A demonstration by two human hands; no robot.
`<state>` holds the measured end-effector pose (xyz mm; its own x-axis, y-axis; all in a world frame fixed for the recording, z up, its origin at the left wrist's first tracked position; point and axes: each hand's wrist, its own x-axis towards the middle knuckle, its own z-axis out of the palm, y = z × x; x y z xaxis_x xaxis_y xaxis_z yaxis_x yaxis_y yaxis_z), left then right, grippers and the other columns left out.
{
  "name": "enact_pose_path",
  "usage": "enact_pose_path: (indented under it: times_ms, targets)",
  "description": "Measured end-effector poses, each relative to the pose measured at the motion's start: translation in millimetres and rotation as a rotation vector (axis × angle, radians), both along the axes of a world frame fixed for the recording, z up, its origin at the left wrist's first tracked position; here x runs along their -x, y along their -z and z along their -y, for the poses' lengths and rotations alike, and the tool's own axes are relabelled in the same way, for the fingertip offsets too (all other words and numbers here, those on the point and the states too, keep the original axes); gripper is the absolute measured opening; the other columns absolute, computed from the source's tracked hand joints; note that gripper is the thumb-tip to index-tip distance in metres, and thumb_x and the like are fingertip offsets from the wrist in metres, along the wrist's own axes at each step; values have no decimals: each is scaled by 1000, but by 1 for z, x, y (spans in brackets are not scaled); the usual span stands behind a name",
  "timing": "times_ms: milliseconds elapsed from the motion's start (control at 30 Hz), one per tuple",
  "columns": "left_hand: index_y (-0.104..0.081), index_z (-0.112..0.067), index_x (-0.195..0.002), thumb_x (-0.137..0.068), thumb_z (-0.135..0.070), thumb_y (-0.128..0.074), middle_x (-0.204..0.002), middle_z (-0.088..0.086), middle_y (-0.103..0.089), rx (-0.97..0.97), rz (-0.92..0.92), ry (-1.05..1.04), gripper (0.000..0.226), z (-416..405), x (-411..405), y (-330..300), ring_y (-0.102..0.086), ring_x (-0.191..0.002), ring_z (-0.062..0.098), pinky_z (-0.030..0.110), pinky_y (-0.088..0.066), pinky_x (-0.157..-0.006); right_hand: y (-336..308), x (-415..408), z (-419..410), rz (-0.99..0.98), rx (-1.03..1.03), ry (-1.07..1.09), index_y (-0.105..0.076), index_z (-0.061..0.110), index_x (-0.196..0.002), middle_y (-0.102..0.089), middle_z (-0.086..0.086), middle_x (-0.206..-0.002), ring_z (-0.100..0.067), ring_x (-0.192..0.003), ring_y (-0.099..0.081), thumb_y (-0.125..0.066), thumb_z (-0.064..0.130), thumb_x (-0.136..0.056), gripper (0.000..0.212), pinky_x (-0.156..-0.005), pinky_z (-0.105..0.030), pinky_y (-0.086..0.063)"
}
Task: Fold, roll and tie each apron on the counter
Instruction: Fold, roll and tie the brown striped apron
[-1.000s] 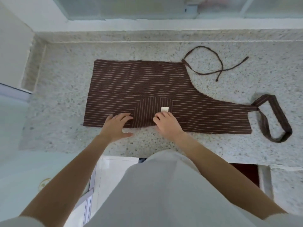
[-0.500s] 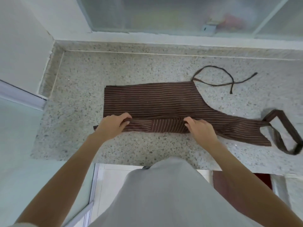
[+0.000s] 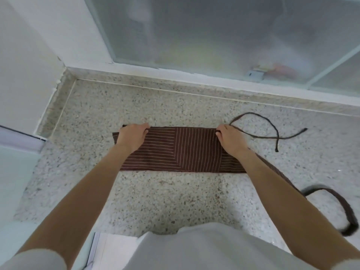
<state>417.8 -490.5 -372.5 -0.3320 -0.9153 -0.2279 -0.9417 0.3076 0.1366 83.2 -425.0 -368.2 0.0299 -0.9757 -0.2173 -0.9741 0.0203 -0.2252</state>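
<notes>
— One apron [image 3: 181,151], brown with thin pale stripes, is seen folded into a long band on the speckled stone counter [image 3: 155,195]. Is anything held in a container?

— None is shown. The band's far edge is pinched by two hands: the left hand [image 3: 132,138] closed on the left end, the right hand [image 3: 230,140] closed on the right.

— And around it?

— One thin tie [image 3: 272,133] is looped at the right; one wide neck strap [image 3: 344,209] is curled nearer. The apron's right part is hidden by the right forearm. A frosted window [image 3: 214,36] is seen behind.
</notes>
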Motion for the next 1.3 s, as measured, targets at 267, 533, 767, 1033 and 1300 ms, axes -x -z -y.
enact_pose_path:
  times_ms: [267, 533, 767, 1033, 1300]
  targets:
    - [-58, -21, -122, -100, -22, -38, -87, 11, -71, 14, -45, -37, 30, 14, -5, 31, -65, -75, 31, 36, -48, -62, 23, -1, 29, -154, -48, -6, -55, 12, -116, -67, -10, -98, -29, -85, -62, -35, 27, -101, 29, -68, -35, -44]
    - [-65, -19, -108, -91, -20, -58, -103, 1, -68, 111, -158, -83, 19, 21, -5, 37, -62, -94, 24, 34, -47, -72, 34, -17, 26, -269, -7, 78, -63, 6, -91, -62, -10, -76, -28, -61, -58, -52, 20, -95, 18, -49, -29, -32]
    - [-45, -22, -135, -93, -41, -46, -142, 1, -42, 39, -279, 246, 46, -19, 59, 38, -35, -134, 22, 45, -22, -113, 40, -14, 23, -223, 94, 109, -65, 5, -91, -63, -10, -78, -27, -61, -58, -58, 16, -91, 13, -50, -28, -32]
    - [-7, -39, -148, -77, -61, -60, -157, -10, 11, -291, -86, 279, 91, -35, 77, 53, 20, -142, 19, 60, 9, -110, 37, 23, -26, 117, -19, 84, -40, 20, -138, -38, -9, -142, -29, -128, -38, -63, -6, -75, 72, -105, -44, -37]
    - [-17, -33, -146, -84, -26, -65, -157, -3, -3, -228, 7, 219, 79, -60, 71, 32, 6, -145, 21, 53, -3, -115, 25, 39, -147, -10, -49, 434, -47, 15, -132, -43, -14, -140, -35, -127, -41, -73, 8, -71, 67, -102, -49, -34]
